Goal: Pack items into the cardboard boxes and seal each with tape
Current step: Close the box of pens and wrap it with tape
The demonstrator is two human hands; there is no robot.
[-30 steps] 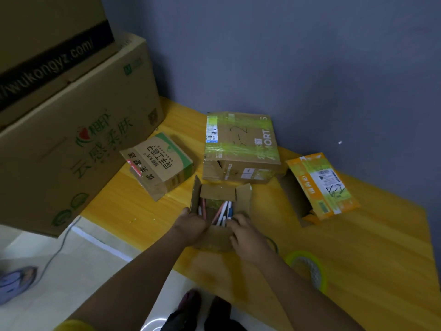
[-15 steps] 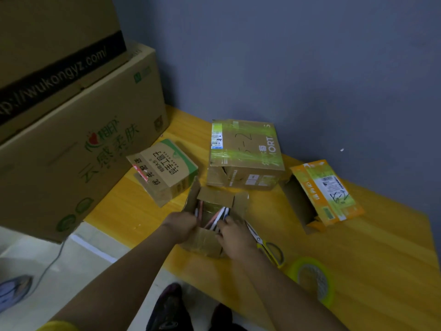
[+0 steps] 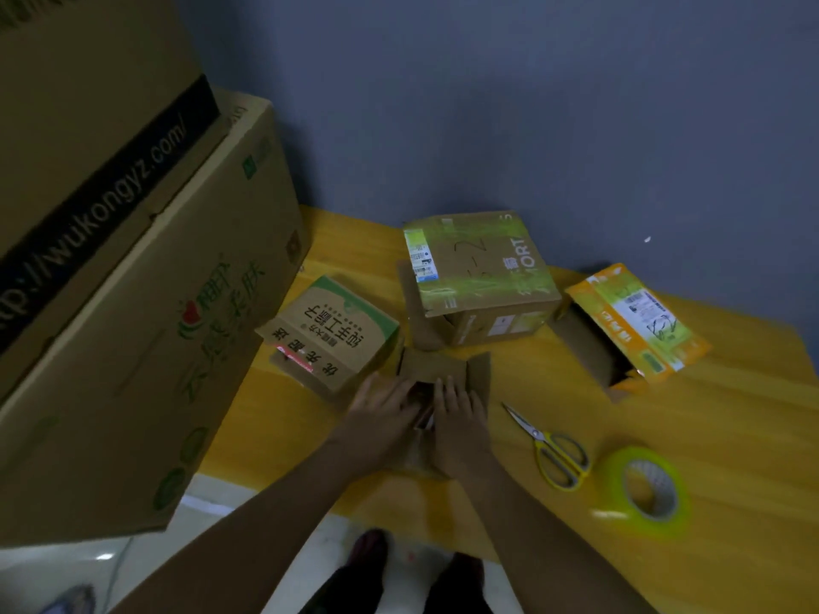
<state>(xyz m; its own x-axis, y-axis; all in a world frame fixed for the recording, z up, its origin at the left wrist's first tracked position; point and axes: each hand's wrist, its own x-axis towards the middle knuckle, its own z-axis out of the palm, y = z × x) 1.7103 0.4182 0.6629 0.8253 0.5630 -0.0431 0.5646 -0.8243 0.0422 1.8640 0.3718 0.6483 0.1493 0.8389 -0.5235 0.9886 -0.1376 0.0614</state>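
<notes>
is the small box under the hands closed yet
Not fully: both hands, left hand and right hand, press flaps down on the small box, but its far flaps still stand up.

small open box [image 3: 443, 374] at tabletop [image 3: 731, 436] near edge, both hands on it: left hand [image 3: 381, 414], right hand [image 3: 456, 418] | printed box [image 3: 332, 334] just left | taped box [image 3: 478, 277] behind, by far edge | side-lying open box [image 3: 629, 325] right, far edge | scissors [image 3: 549, 445] right of hands | tape roll [image 3: 647, 489] right of scissors | big stacked cartons [image 3: 111, 281] off left edge

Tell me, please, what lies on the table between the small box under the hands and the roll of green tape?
In the head view, yellow-handled scissors lie on the table between the small box and the tape roll, blades pointing towards the box.
</notes>
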